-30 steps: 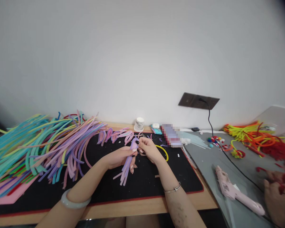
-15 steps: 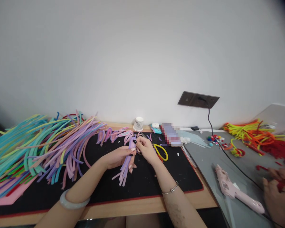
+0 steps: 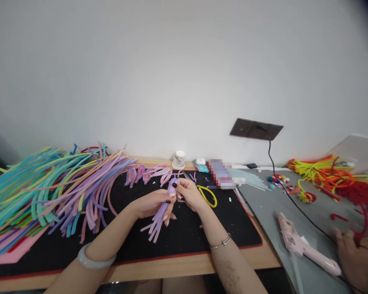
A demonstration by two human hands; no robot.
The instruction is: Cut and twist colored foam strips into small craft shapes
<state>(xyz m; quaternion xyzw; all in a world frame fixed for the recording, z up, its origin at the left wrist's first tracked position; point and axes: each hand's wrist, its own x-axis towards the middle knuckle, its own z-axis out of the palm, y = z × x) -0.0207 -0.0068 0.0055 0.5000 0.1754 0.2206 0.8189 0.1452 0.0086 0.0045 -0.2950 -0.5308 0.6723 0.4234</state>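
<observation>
Above the black mat [image 3: 208,237], a bundle of purple and pink pipe cleaners [image 3: 158,222] is bent into a rounded loop at its top, with loose ends hanging toward me. My left hand [image 3: 156,204] is closed round its middle. The fingers of my right hand [image 3: 187,192] pinch the same bundle near the looped top. Fingertips hide part of the loop. Behind my hands, several pink and purple looped pipe cleaner pieces [image 3: 145,174] lie in a row. Yellow-handled scissors [image 3: 209,197] rest just right of my right hand.
A big heap of coloured pipe cleaners [image 3: 88,188] covers the left side. At the back stand a paper cup [image 3: 179,159] and a phone-like object [image 3: 221,173], partly blurred. To the right are a pink glue gun [image 3: 306,249], its black cord, pompoms [image 3: 279,179] and another person's hand [image 3: 357,257].
The bundle has turned slightly in my hands, its lower ends fanning out to the left. My fingers have shifted a little at the loop. The other person's hand has moved, lifting a red strand.
</observation>
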